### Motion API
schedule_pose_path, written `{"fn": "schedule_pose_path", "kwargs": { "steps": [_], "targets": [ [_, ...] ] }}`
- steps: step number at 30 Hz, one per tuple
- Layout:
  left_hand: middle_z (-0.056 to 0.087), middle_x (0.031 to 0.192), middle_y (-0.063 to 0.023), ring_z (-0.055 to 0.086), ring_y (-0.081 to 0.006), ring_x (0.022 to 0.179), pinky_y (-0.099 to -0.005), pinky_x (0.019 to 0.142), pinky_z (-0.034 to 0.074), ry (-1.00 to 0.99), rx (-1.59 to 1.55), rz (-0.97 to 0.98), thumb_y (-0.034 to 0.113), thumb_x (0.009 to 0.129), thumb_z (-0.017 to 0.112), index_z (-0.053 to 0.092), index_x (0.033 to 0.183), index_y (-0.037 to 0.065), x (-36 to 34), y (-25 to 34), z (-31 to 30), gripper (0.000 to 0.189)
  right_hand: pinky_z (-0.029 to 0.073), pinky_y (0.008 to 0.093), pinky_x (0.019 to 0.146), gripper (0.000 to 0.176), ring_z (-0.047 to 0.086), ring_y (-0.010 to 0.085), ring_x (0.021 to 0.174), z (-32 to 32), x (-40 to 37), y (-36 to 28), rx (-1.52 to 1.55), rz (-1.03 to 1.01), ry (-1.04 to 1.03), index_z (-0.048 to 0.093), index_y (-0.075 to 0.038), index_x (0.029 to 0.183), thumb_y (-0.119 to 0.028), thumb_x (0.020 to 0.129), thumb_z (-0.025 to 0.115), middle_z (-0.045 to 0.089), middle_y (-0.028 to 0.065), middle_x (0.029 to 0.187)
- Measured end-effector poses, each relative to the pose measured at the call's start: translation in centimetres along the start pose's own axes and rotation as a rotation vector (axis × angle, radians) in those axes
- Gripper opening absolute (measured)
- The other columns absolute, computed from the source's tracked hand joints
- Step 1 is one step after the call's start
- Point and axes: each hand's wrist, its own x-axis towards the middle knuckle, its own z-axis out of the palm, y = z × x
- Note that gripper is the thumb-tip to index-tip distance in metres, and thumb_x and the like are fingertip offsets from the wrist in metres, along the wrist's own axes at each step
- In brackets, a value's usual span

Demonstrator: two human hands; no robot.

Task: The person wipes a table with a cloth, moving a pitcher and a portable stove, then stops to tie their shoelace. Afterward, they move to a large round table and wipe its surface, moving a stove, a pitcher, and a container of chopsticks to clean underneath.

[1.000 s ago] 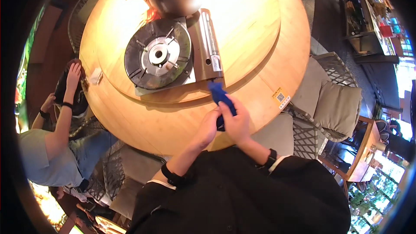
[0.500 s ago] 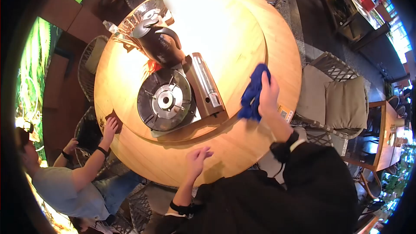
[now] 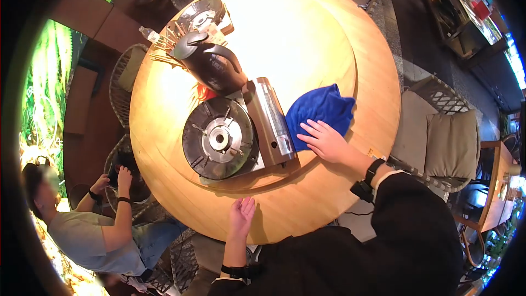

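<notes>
A blue cloth [image 3: 324, 104] lies spread on the right part of the round wooden table [image 3: 378, 71]. My right hand [image 3: 331, 145] rests on its lower edge, palm down with the fingers apart. Just left of the cloth stands a portable gas stove [image 3: 219, 138] with a round black burner pan and a metallic side panel. My left hand [image 3: 241, 218] hovers at the table's near edge, holding nothing, its fingers stretched out.
Behind the stove stand a dark pitcher [image 3: 211, 66], a bundle of sticks [image 3: 169, 46] and a second stove [image 3: 203, 15]. A person [image 3: 98, 235] sits at the left, hands off the table. Cushioned chairs [image 3: 450, 143] surround it.
The blue cloth, bunched in my right hand before, is now opened out flat under it. The other person's hand has drawn back from the table edge.
</notes>
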Motion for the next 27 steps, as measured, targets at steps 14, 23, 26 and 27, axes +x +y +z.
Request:
{"fn": "schedule_pose_path", "kwargs": {
  "steps": [14,23,26,27],
  "targets": [
    [0.028,0.152,-0.0258,0.035,-0.0411,0.138,-0.0519,0.114,0.033,-0.014,-0.384,-0.136,0.026,0.097,0.033,0.011,0.150,-0.004,1.7,-1.2,3.9,0.065,0.017,0.0531,0.118,0.046,0.025,0.0346,0.145,-1.5,23.2,16.1,-0.211,0.389,0.063,0.045,-0.027,0.144,-0.038,0.100,0.042,0.033,0.0133,0.155],
    [0.034,0.148,-0.0221,0.037,-0.0397,0.135,-0.0500,0.114,0.031,0.084,-0.459,-0.170,0.027,0.094,0.040,0.027,0.141,-0.006,1.7,-1.5,5.0,0.059,0.028,0.0506,0.112,0.045,0.037,0.0393,0.137,-4.0,9.5,7.8,-0.168,0.038,-0.009,0.057,-0.018,0.135,-0.019,0.089,0.058,0.043,0.0164,0.148],
    [0.046,0.138,-0.0201,0.044,-0.0378,0.129,-0.0483,0.112,0.035,0.018,-0.493,-0.173,0.028,0.092,0.039,0.040,0.129,-0.005,2.7,-2.6,5.2,0.049,0.026,0.0492,0.113,0.048,0.034,0.0378,0.139,-6.0,7.9,12.1,-0.206,0.097,-0.019,0.056,-0.015,0.136,-0.017,0.088,0.057,0.040,0.0162,0.150],
    [0.050,0.133,-0.0195,0.047,-0.0370,0.125,-0.0471,0.111,0.036,-0.006,-0.487,-0.155,0.029,0.090,0.041,0.045,0.122,-0.004,2.8,-3.1,5.2,0.045,0.026,0.0493,0.113,0.048,0.034,0.0385,0.139,-5.8,8.4,13.9,-0.225,0.160,0.059,0.054,-0.015,0.137,-0.016,0.089,0.056,0.040,0.0164,0.150]
  ]
}}
